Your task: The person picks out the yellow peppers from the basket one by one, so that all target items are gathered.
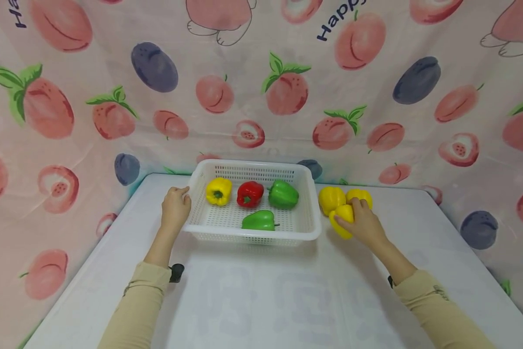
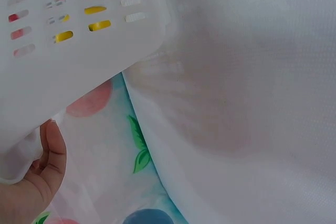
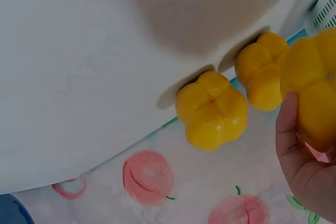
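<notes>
My right hand [image 1: 367, 224] grips a yellow bell pepper [image 1: 342, 222] just right of the white plastic basket [image 1: 253, 233]. In the right wrist view, fingers and thumb press the sides of that pepper [image 3: 315, 77]. Close behind it sit a second yellow bell pepper [image 1: 331, 198] and a third yellow pepper [image 1: 363, 196]. At the basket's left side my left hand [image 1: 175, 207] holds the rim; the left wrist view has its fingers [image 2: 54, 145] curled at the rim. Inside lie a yellow pepper [image 1: 219, 190], a red pepper [image 1: 250, 194] and two green peppers [image 1: 283, 194].
The basket stands towards the back of a white-covered table [image 1: 261, 300]. Directly behind the table hangs a fruit-print cloth [image 1: 253, 87]. A dark strap piece [image 1: 176, 273] shows at my left wrist.
</notes>
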Available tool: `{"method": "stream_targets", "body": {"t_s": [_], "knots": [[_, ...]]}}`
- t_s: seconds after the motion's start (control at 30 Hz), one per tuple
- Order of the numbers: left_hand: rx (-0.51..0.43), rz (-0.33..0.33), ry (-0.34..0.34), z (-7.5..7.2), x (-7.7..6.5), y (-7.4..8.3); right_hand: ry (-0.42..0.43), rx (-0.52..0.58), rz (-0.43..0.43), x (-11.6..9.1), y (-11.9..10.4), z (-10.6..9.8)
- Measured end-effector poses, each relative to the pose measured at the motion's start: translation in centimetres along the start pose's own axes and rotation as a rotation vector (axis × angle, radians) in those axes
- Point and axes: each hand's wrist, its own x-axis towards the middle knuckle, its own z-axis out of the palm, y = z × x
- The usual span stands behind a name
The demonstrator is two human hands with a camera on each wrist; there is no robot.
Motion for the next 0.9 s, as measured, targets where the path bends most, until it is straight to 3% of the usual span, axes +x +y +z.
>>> {"method": "stream_targets", "body": {"t_s": [0.33, 0.9], "knots": [[-0.009, 0.001, -0.007, 0.0, -0.1, 0.0, -0.037, -0.045, -0.003, 0.1, -0.5, 0.7], [-0.024, -0.029, -0.015, 0.1, 0.0, -0.1, -0.119, -0.096, 0.11, 0.8, -0.5, 2.3]]}}
